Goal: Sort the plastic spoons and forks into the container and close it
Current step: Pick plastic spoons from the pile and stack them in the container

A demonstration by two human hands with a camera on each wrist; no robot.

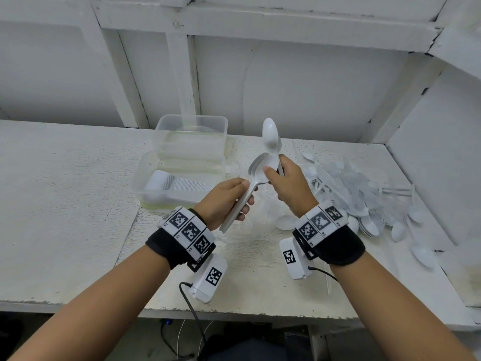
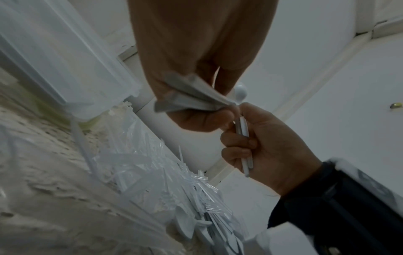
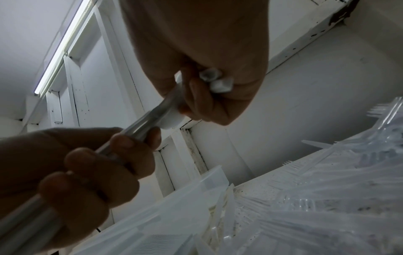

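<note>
Stacking white spoons in the hands before they go into the container

The left hand [image 1: 229,196] has its fingers curled round the handles of a nested spoon stack [image 1: 257,170], held above the tabletop [image 1: 65,204], while the right hand [image 1: 289,183] grips a couple more loose spoons [image 1: 270,134] upright, its thumb pressing on the bowls of the stack. The clear container [image 1: 179,175] sits just left of the hands, open, with a row of white cutlery already lying along its near side; what looks like its lid [image 1: 191,128] stands behind it. A big mixed heap of spoons and clear forks [image 1: 364,196] lies to the right. I judge sorting is only partly done: next the loose spoons need nesting into the stack, bowls aligned, then the bundle laid in the container.
</note>
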